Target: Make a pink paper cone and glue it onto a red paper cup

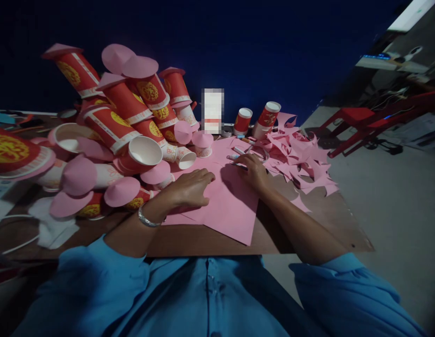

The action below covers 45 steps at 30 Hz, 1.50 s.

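Note:
Pink paper sheets (pixel 231 206) lie overlapped on the brown table in front of me. My left hand (pixel 191 188) rests over their left part, fingers bent and thumb apart, with nothing visible in it. Toward the far right of the sheets, my right hand (pixel 254 172) reaches with loosely bent fingers, its fingertips beside a slim white marker (pixel 233 157). Just beyond it are another marker (pixel 239 150) and a roll of clear tape (pixel 259 152). To the left is a heap of red paper cups (pixel 108 128) with gold emblems, many topped by pink paper cones (pixel 122 192).
Pink paper offcuts (pixel 294 159) pile up at the right. Two upright cups, a red one (pixel 243 121) and a taller stack (pixel 268 119), stand at the back near a blurred white object (pixel 213 110). A red stool (pixel 351 119) is on the floor, right.

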Each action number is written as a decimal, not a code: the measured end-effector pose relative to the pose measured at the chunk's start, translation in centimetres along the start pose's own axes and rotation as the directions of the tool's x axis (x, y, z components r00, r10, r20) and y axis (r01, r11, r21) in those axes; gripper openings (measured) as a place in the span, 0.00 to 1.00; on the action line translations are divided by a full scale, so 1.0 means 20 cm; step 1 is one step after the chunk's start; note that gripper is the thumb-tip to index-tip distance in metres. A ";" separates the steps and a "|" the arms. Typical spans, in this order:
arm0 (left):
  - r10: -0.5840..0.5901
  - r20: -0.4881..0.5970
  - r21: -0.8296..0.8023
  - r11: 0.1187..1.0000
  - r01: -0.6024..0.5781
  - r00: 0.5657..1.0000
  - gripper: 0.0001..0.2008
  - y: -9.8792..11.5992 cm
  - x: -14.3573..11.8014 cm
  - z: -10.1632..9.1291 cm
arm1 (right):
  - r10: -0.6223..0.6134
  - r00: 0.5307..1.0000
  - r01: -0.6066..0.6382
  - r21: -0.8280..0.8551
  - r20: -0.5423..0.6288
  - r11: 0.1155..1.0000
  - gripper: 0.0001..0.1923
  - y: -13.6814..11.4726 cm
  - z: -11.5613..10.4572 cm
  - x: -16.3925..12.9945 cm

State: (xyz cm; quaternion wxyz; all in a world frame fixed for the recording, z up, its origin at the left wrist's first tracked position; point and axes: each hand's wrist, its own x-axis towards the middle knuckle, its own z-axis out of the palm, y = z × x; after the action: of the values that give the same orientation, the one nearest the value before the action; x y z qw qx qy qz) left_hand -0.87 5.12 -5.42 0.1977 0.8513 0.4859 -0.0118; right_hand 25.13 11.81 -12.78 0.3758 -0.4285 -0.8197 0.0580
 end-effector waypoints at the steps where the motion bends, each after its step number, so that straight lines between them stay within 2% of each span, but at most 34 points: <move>1: -0.001 0.017 0.005 1.000 0.001 1.000 0.27 0.00 0.00 0.00 | 0.004 1.000 -0.004 0.001 0.006 1.000 0.13 0.00 0.00 0.00; 6: -0.019 0.051 -0.002 1.000 0.019 0.999 0.23 0.02 0.01 -0.01 | 0.035 0.999 -0.035 0.004 0.038 0.999 0.09 -0.01 0.00 0.00; 10: -0.012 0.061 -0.042 0.999 0.015 0.998 0.21 0.03 0.01 -0.02 | 0.037 0.998 -0.038 0.019 0.056 0.999 0.11 -0.01 0.00 0.00; 14: -0.042 0.064 -0.176 0.983 0.052 0.997 0.18 0.03 0.01 -0.04 | 0.055 0.995 -0.057 0.017 0.081 0.998 0.12 0.00 0.00 0.00; 17: -0.061 0.061 -0.269 0.960 0.075 0.996 0.20 0.02 0.02 -0.03 | 0.065 0.989 -0.066 -0.002 0.133 0.998 0.11 -0.01 0.00 0.00; 21: 0.031 0.006 -0.227 0.974 -0.028 1.000 0.20 -0.01 0.03 0.00 | 0.009 0.979 -0.001 -0.038 0.204 0.999 0.13 -0.02 0.02 -0.01; 24: 0.097 0.021 -0.164 0.982 -0.093 0.995 0.21 -0.01 0.01 0.01 | -0.012 0.977 0.024 -0.052 0.212 0.998 0.13 -0.02 0.03 -0.01; 28: 0.115 0.057 -0.126 0.986 -0.107 0.992 0.20 0.02 -0.01 -0.02 | -0.023 0.978 0.038 -0.071 0.207 0.997 0.13 0.00 0.03 -0.02; 33: 0.155 0.057 -0.098 0.984 -0.149 0.986 0.09 0.03 -0.01 -0.02 | -0.024 0.975 0.039 -0.064 0.219 0.997 0.14 0.00 0.02 -0.01; 35: 0.170 0.050 -0.090 0.982 -0.165 0.984 0.08 0.03 -0.01 -0.01 | -0.011 0.974 0.025 -0.057 0.225 0.998 0.13 -0.01 0.02 -0.01; 38: 0.114 0.078 -0.156 0.983 -0.100 0.990 0.09 0.03 0.00 -0.01 | -0.002 0.975 0.013 -0.049 0.221 0.999 0.12 -0.02 0.02 -0.01; 41: 0.025 0.033 -0.419 0.908 -0.009 0.999 0.10 0.02 0.01 -0.01 | 0.022 0.986 -0.015 -0.045 0.163 0.999 0.10 -0.03 0.01 0.00; 43: -0.057 -0.086 -0.644 0.765 -0.012 0.995 0.10 0.01 0.03 -0.01 | 0.055 0.996 -0.058 0.034 0.067 0.998 0.08 -0.05 -0.01 0.01; 45: -0.160 -0.222 -0.805 0.586 -0.089 0.962 0.13 0.01 0.05 -0.01 | 0.131 0.991 -0.128 0.221 0.001 0.967 0.08 -0.09 -0.04 0.02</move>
State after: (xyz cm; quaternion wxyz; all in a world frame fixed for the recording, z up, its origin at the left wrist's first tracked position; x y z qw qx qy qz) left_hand -0.27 5.87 -5.47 0.4941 0.6512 0.4772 0.3227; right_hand 24.34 10.73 -11.25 0.4219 -0.4369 -0.7760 0.1703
